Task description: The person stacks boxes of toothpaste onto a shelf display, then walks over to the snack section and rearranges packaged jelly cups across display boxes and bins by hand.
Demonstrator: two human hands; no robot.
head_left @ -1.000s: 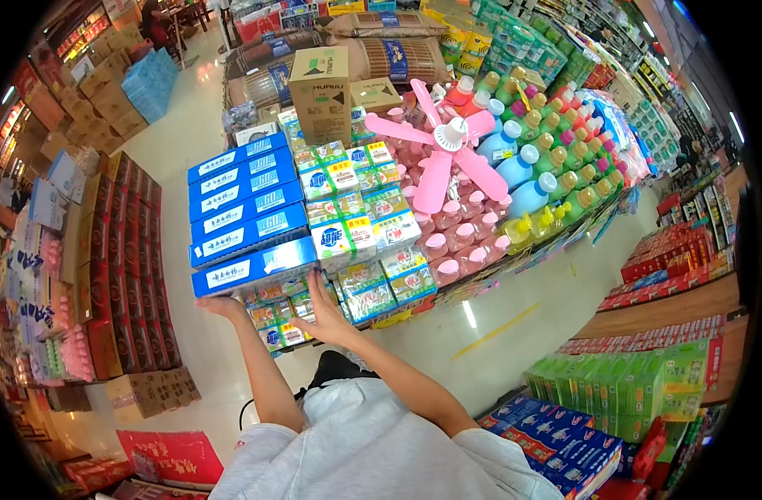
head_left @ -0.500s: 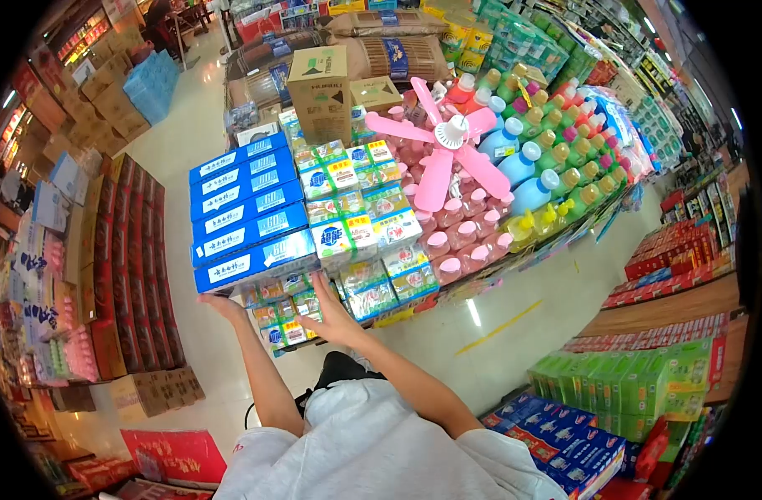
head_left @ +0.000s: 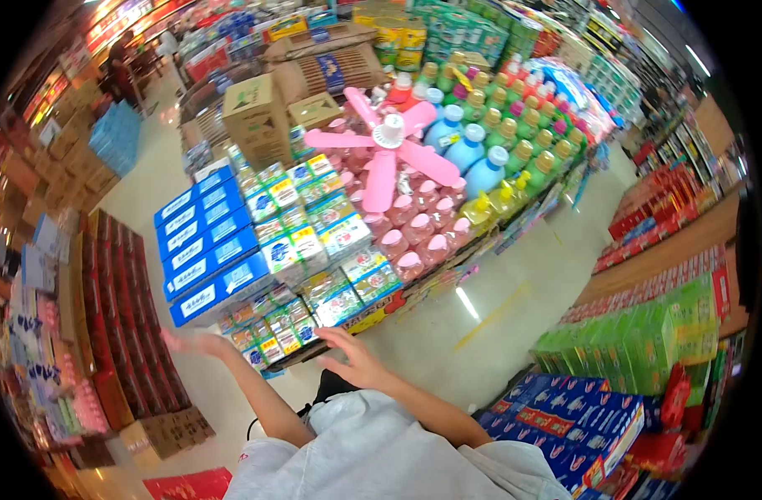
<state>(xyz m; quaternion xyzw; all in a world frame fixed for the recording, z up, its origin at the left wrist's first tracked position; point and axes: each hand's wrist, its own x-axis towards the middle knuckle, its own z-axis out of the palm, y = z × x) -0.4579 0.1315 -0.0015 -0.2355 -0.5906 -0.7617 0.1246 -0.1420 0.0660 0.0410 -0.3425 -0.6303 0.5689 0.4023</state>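
My left hand [head_left: 198, 342] is held out, fingers stretched and slightly blurred, just in front of the nearest blue box [head_left: 220, 293]. That box stands at the front of a row of similar blue boxes. My right hand [head_left: 353, 360] has its fingers apart and holds nothing, near the front edge of the display. Closest to it are green-and-white wrapped packs [head_left: 335, 296] stacked on the lower front level. More wrapped packs [head_left: 293, 246] sit beside the blue boxes. A pink fan [head_left: 383, 177] with several blades lies on top of pink-capped bottles [head_left: 416, 229].
Blue bottles [head_left: 467, 147] and green bottles [head_left: 514, 129] fill the right of the display, with brown cartons [head_left: 254, 117] at the back. Dark red boxes [head_left: 122, 308] line the left. Green packs [head_left: 623, 350] and blue cartons [head_left: 564, 425] stand at right. A person [head_left: 124, 71] is far left.
Both hands have come away from the front blue box and drawn back toward my body, apart from each other. The view has turned, so the display appears shifted left and lower.
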